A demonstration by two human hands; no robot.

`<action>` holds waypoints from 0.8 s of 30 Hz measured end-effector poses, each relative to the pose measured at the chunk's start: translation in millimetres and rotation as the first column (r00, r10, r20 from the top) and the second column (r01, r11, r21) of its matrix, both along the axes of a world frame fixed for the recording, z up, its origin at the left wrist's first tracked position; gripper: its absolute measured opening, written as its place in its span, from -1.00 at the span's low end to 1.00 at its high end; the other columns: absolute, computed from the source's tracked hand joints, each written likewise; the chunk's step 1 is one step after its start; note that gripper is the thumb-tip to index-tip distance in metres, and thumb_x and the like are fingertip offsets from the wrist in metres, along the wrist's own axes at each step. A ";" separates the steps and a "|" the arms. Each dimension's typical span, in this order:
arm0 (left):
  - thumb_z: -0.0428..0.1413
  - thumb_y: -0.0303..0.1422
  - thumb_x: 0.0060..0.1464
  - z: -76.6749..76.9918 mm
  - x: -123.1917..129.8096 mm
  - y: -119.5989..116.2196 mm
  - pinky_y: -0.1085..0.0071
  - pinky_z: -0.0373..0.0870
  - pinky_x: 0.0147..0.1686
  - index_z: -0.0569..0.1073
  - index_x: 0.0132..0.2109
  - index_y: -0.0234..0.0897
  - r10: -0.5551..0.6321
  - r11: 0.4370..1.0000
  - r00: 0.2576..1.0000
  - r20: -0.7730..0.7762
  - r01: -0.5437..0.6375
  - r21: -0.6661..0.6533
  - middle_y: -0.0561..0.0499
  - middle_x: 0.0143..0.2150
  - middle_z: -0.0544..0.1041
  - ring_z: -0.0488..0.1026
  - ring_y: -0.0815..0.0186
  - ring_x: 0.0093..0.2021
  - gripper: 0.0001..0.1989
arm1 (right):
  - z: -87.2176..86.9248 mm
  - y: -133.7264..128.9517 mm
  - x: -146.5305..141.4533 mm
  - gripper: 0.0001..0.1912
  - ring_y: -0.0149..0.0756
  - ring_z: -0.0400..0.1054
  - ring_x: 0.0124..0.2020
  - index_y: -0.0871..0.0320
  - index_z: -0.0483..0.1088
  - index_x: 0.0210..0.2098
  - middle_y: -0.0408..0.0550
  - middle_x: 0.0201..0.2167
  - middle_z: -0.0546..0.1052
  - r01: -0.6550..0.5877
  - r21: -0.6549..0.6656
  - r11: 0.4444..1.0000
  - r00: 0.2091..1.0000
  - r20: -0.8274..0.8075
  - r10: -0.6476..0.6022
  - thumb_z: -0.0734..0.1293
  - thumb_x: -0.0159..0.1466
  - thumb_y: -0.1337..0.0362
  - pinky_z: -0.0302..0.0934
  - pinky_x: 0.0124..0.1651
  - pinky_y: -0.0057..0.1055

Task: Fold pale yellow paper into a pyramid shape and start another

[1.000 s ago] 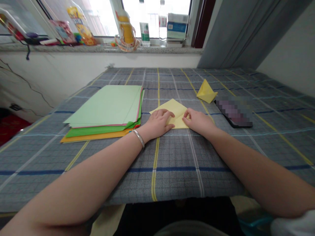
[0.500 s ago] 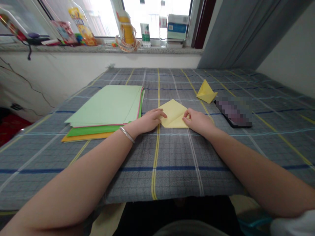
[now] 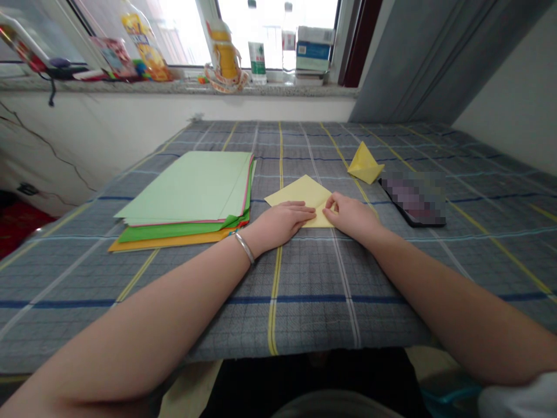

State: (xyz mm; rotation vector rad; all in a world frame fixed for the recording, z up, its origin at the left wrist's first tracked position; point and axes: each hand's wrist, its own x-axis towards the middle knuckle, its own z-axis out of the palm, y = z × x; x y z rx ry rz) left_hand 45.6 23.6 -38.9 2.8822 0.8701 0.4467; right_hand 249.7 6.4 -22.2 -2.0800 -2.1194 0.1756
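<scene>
A folded yellow paper (image 3: 300, 190) lies on the checked cloth in front of me. My left hand (image 3: 285, 223) rests flat over its lower left part, fingers stretched out to the right and nearly reaching my other hand. At the paper's right side my right hand (image 3: 348, 213) has thumb and fingertips pinched on the edge. The paper's left corner points out beyond my left fingers, and its lower left part is hidden under them. A silver bracelet (image 3: 245, 248) circles my left wrist.
Left of the hands lies a stack of coloured paper (image 3: 191, 186). A folded yellow paper shape (image 3: 365, 164) stands behind my right hand, with a phone (image 3: 413, 200) beside it. Bottles and boxes line the windowsill (image 3: 183, 87) at the back.
My left hand has moved right and slightly toward me across the paper, its fingers now straighter. The paper's left corner has come into view. My right hand has stayed in place.
</scene>
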 end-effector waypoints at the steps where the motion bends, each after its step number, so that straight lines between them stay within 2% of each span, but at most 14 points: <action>1: -0.08 -0.45 0.30 0.7 0.2 -0.7 0.26 0.23 0.26 0.44 0.15 -0.31 -0.001 1.000 1.000 -0.007 0.001 0.009 -0.01 0.16 0.48 0.33 0.26 0.24 -0.65 | -0.1 0.0 0.1 -0.78 -0.14 0.45 -0.22 0.06 0.38 -0.18 -0.01 -0.22 0.58 -0.001 0.005 1.000 1.000 -0.004 0.001 0.22 0.27 0.10 0.12 -0.33 -0.35; 7: -0.08 -0.31 0.33 3.8 3.0 -5.8 0.24 0.24 0.25 0.45 0.14 -0.28 -0.014 0.998 1.000 -0.002 0.014 0.054 -0.05 0.16 0.49 0.37 0.25 0.20 -0.65 | -1.4 -0.2 -0.1 -0.80 -0.17 0.44 -0.20 0.08 0.39 -0.20 -0.01 -0.21 0.57 -0.007 0.033 0.999 1.000 -0.025 0.008 0.24 0.26 0.13 0.13 -0.32 -0.37; 17: -0.10 -0.32 0.34 4.4 7.6 -8.0 0.26 0.22 0.25 0.45 0.14 -0.35 0.017 0.997 1.000 -0.017 -0.016 0.080 -0.09 0.17 0.47 0.37 0.23 0.18 -0.62 | -2.4 2.2 0.2 -0.81 -0.16 0.44 -0.18 0.06 0.38 -0.21 -0.04 -0.21 0.57 -0.012 0.037 0.999 1.000 -0.019 0.012 0.22 0.28 0.13 0.13 -0.32 -0.35; 24: -0.12 -0.30 0.34 -1.3 12.9 -8.3 0.13 0.17 0.24 0.45 0.15 -0.17 0.180 0.978 0.983 -0.023 -0.176 0.109 -0.11 0.23 0.39 0.28 0.15 0.22 -0.63 | -3.9 1.4 -0.4 -0.80 -0.17 0.43 -0.20 0.07 0.38 -0.20 -0.03 -0.23 0.55 -0.025 0.048 0.999 1.000 -0.014 0.026 0.22 0.28 0.13 0.15 -0.30 -0.35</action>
